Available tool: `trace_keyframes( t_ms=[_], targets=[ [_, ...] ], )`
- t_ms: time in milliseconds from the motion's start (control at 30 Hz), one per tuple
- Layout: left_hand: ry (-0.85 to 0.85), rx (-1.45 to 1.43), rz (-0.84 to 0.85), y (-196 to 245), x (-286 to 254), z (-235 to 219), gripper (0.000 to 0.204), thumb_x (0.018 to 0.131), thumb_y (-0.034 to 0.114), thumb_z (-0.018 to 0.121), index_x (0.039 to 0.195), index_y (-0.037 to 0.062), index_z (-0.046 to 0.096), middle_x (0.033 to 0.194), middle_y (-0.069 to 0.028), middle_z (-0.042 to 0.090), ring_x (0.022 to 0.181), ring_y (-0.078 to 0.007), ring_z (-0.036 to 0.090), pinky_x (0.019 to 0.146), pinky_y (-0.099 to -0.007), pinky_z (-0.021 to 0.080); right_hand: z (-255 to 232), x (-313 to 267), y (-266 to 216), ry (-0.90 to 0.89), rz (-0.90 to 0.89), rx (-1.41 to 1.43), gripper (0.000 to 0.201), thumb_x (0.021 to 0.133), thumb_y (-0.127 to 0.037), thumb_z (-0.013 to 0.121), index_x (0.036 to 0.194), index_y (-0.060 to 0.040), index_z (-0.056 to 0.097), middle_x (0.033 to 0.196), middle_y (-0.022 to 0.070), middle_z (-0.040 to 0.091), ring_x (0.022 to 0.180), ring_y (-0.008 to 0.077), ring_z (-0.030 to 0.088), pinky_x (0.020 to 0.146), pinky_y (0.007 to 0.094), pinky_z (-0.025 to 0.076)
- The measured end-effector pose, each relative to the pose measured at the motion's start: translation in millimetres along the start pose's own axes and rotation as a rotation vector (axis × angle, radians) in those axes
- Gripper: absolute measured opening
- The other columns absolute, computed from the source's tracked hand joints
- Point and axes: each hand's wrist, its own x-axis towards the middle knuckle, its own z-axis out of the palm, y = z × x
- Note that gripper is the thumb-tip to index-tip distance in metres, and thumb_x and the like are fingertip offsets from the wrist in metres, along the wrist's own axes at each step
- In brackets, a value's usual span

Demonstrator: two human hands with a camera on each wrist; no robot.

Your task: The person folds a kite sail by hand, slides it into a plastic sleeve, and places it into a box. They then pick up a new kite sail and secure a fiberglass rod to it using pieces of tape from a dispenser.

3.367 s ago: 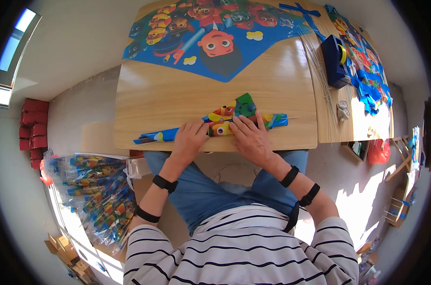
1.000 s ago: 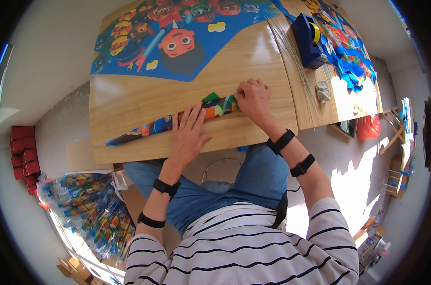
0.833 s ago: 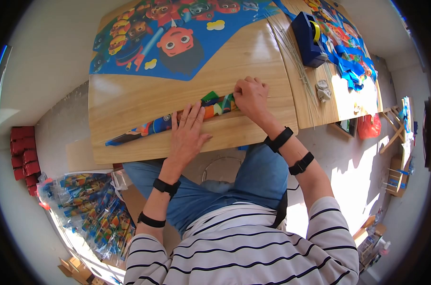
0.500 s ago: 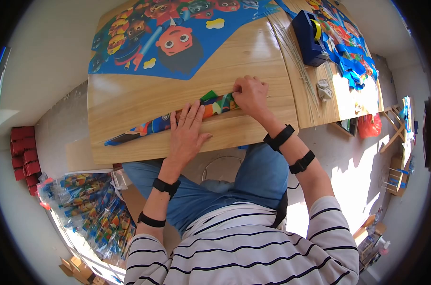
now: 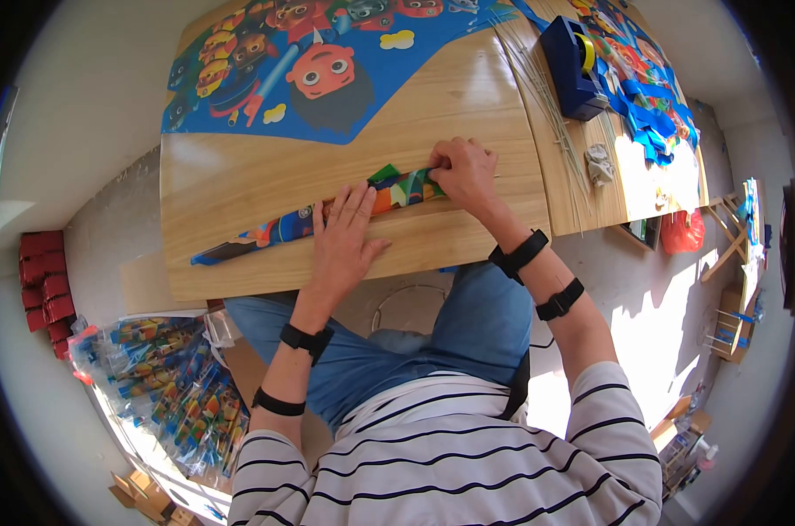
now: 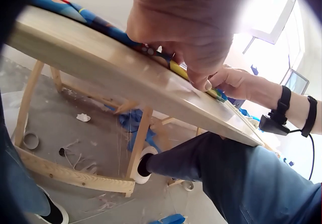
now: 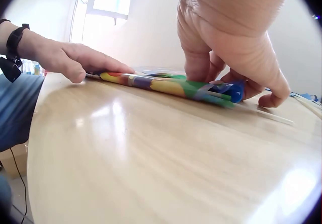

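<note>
A cartoon-printed kite (image 5: pixel 288 228), rolled into a narrow tube, lies aslant across the wooden table. My left hand (image 5: pixel 343 237) rests flat over its middle with the fingers straight. At the right end my right hand (image 5: pixel 466 178) pinches the roll with curled fingers. A small green flap (image 5: pixel 383 174) sticks up from the far side of the roll, between the hands. In the right wrist view, a thin pale rod (image 7: pixel 275 117) pokes out of the roll's end below the right hand, beside a blue bit (image 7: pixel 234 90) of the sheet.
A spread printed kite sheet (image 5: pixel 362 110) covers the table's far side. At right are thin rods (image 5: pixel 551 114), a tape dispenser (image 5: pixel 566 74), blue ribbons (image 5: pixel 647 131) and a crumpled grey lump (image 5: pixel 599 165). Bagged kites (image 5: pixel 174 394) lie lower left.
The kite has gone from a loose bundle with a wide raised flap to a slim roll. My right hand has gone from lying flat to pinching its right end. The head view has shifted.
</note>
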Motion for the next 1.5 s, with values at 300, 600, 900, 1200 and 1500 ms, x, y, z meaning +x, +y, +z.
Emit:
trace_keyframes(
  t_ms=[300,600,900,1200,1500],
  targets=[
    [-0.011,0.003,0.001,-1,-1,1,0.086,0.088,0.04,0.072,0.16,0.0115,0.034,0.166,-0.0071,0.032,0.153,-0.03,0.028,0.123,-0.057,0.015,0,4,4,-0.007,0.01,0.065,0.004,0.071,-0.013,0.073,0.071,-0.0173,0.072,0.08,0.0011,0.068,0.092,0.0262,0.061,0.085,0.0464,0.035],
    [0.007,0.0,0.004,1,0,0,0.086,0.087,0.041,0.072,0.159,0.012,0.036,0.166,-0.0075,0.032,0.153,-0.0323,0.027,0.123,-0.0576,0.016,6,3,-3,0.069,-0.005,-0.028,0.009,0.072,-0.009,0.066,0.07,-0.0171,0.071,0.081,0.0022,0.069,0.09,0.0278,0.061,0.084,0.0472,0.035],
    [0.066,0.038,0.042,4,1,-3,0.084,0.081,0.04,0.078,0.154,0.0111,0.046,0.162,-0.0092,0.037,0.151,-0.0346,0.03,0.12,-0.0613,0.02,8,1,-8,0.128,-0.001,-0.078,0.007,0.071,-0.01,0.065,0.07,-0.0158,0.069,0.081,0.0022,0.069,0.088,0.0279,0.06,0.082,0.0462,0.034],
    [0.045,0.097,0.06,6,0,-1,0.085,0.079,0.047,0.078,0.15,0.0098,0.05,0.15,-0.0082,0.047,0.146,-0.0299,0.037,0.118,-0.0636,0.022,8,-5,-12,0.24,-0.118,-0.079,0.013,0.069,-0.007,0.066,0.08,-0.0122,0.071,0.089,0.0051,0.069,0.091,0.0288,0.059,0.086,0.0474,0.036],
    [0.046,0.066,0.037,8,1,-3,0.083,0.078,0.045,0.08,0.148,0.011,0.052,0.15,-0.0079,0.047,0.145,-0.0293,0.038,0.117,-0.0638,0.023,37,14,-50,0.084,-0.448,-0.058,0.017,0.067,-0.005,0.068,0.083,-0.0083,0.07,0.091,0.0088,0.062,0.096,0.0308,0.055,0.085,0.0453,0.04]
  ],
)
